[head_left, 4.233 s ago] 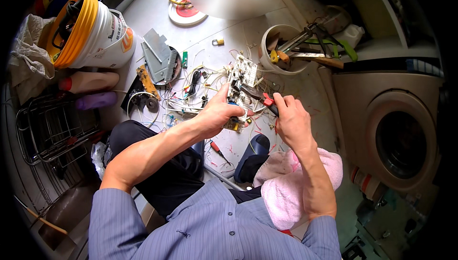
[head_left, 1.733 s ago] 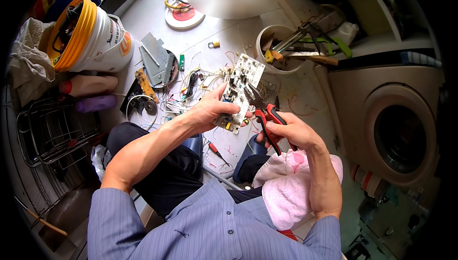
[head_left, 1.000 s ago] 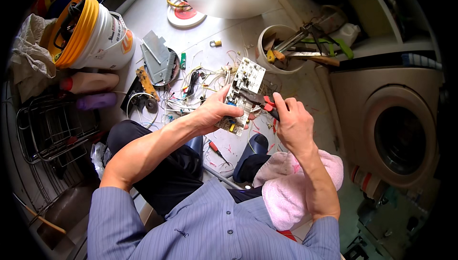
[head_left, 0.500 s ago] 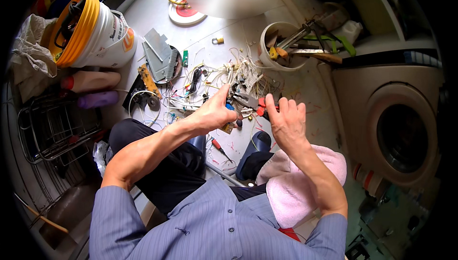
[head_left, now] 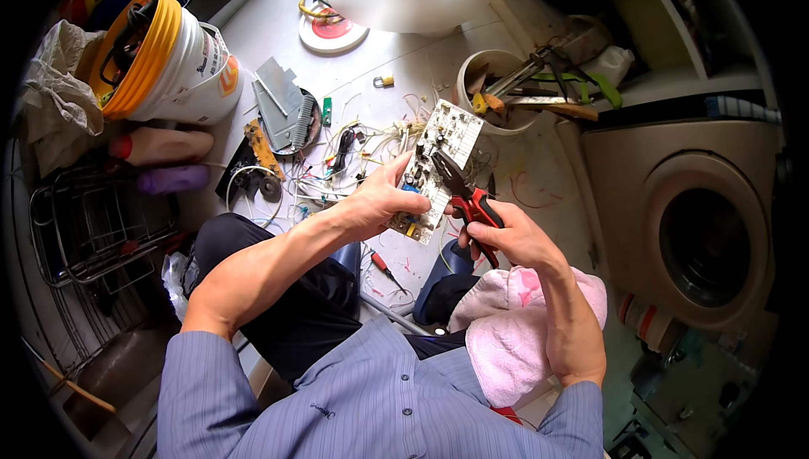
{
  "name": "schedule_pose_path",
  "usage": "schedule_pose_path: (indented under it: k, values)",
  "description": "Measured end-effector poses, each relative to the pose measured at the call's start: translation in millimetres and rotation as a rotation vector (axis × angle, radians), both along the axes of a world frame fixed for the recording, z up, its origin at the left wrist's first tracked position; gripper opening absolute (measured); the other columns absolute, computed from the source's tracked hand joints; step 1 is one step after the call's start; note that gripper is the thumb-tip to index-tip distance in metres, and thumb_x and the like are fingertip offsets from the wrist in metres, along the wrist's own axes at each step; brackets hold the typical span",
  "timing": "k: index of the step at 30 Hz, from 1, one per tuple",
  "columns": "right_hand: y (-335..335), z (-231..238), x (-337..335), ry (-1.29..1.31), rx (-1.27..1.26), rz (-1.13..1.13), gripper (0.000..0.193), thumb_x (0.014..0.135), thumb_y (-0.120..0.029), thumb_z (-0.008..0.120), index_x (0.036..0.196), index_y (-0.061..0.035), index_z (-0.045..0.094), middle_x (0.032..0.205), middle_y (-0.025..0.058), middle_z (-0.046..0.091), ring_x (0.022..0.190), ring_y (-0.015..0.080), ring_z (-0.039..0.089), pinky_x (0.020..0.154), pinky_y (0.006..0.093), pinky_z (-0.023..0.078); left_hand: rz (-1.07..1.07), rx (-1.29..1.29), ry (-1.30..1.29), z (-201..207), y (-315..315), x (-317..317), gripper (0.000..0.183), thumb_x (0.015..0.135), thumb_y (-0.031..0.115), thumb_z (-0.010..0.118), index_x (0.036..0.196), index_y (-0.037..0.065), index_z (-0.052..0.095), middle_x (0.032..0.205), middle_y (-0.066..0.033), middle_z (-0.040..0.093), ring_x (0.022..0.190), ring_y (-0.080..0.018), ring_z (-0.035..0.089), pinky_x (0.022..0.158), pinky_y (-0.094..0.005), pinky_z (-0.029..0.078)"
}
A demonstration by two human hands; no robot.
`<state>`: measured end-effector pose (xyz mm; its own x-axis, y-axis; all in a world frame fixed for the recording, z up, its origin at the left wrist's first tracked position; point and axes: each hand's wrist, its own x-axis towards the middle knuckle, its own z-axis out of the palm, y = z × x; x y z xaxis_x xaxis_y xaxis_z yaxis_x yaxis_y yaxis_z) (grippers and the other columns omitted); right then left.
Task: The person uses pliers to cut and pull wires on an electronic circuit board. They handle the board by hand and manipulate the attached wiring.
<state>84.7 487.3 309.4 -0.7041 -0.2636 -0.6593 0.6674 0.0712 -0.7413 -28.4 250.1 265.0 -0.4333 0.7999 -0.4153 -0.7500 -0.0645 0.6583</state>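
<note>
A whitish circuit board (head_left: 456, 132) set with small components is held up over the floor by my left hand (head_left: 381, 202), its thumb lying across the board's lower part. My right hand (head_left: 516, 238) is closed round the red and black handles of a pair of pliers (head_left: 462, 183). The dark jaws of the pliers point up and left, over the middle of the board; whether they touch a component I cannot tell. Behind the board lies a tangle of loose wires (head_left: 392, 141), partly hidden by it.
A yellow-rimmed white bucket (head_left: 190, 72) stands at left, a tool-filled bucket (head_left: 472, 80) at far right. Metal plates (head_left: 282, 105), a padlock (head_left: 383, 82) and a red-handled screwdriver (head_left: 383, 265) lie on the floor. A pink towel (head_left: 506, 341) covers my right leg; a front-loading washer (head_left: 624, 181) stands rightward.
The circuit board has turned so its component face shows. My right hand has dropped slightly and rolled over, bringing the pliers more upright across the board. My left hand has barely moved.
</note>
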Motion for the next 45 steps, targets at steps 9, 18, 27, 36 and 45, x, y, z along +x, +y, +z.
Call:
schedule_pose_path:
  k: [9, 18, 27, 36, 45]
  values:
    - [15, 3, 2, -0.052, -0.166, 0.013, 0.037, 0.103, -0.019, 0.061, 0.136, -0.0023, 0.059, 0.1, 0.0089, 0.074, 0.077, 0.014, 0.07, 0.061, 0.0263, 0.052, -0.011, 0.057, -0.07, 1, 2, 1, 0.072, 0.082, -0.006, 0.068, 0.148, 0.002, 0.042, 0.123, -0.0157, 0.069, 0.105, -0.0221, 0.073, 0.092, -0.0374, 0.061]
    - [25, 8, 0, -0.059, -0.239, 0.075, 0.036, 0.102, -0.023, 0.065, 0.13, -0.0007, 0.06, 0.103, 0.0125, 0.075, 0.08, 0.0174, 0.073, 0.066, 0.0281, 0.057, -0.028, 0.045, -0.003, 3, 5, 3, 0.076, 0.083, -0.006, 0.073, 0.152, 0.003, 0.041, 0.131, -0.0084, 0.066, 0.114, -0.0153, 0.066, 0.099, -0.0334, 0.056]
    - [23, -2, 6, -0.195, -0.31, 0.018, 0.027, 0.103, -0.023, 0.062, 0.117, 0.001, 0.064, 0.094, 0.0146, 0.076, 0.076, 0.0199, 0.075, 0.063, 0.0292, 0.058, -0.178, -0.214, 0.405, 4, 0, 5, 0.073, 0.086, 0.002, 0.071, 0.152, 0.001, 0.039, 0.127, -0.0053, 0.061, 0.108, -0.0092, 0.059, 0.092, -0.0263, 0.052]
    - [-4, -26, 19, -0.198, -0.362, -0.079, 0.043, 0.107, -0.041, 0.055, 0.104, -0.0014, 0.07, 0.071, 0.0052, 0.064, 0.057, 0.0119, 0.058, 0.051, 0.026, 0.039, -0.214, -0.26, 0.562, 24, -7, -8, 0.061, 0.087, 0.005, 0.07, 0.143, 0.001, 0.047, 0.092, -0.0001, 0.064, 0.071, -0.0059, 0.055, 0.063, -0.0249, 0.047]
    - [-23, -23, 19, 0.346, 0.518, 0.14, 0.03, 0.1, -0.031, 0.065, 0.092, -0.0029, 0.069, 0.07, 0.0114, 0.067, 0.06, 0.0289, 0.064, 0.058, 0.0403, 0.049, -0.142, -0.232, 0.32, 15, -10, -7, 0.058, 0.083, -0.001, 0.068, 0.138, 0.0, 0.051, 0.105, -0.0035, 0.067, 0.084, -0.0084, 0.061, 0.072, -0.0255, 0.051]
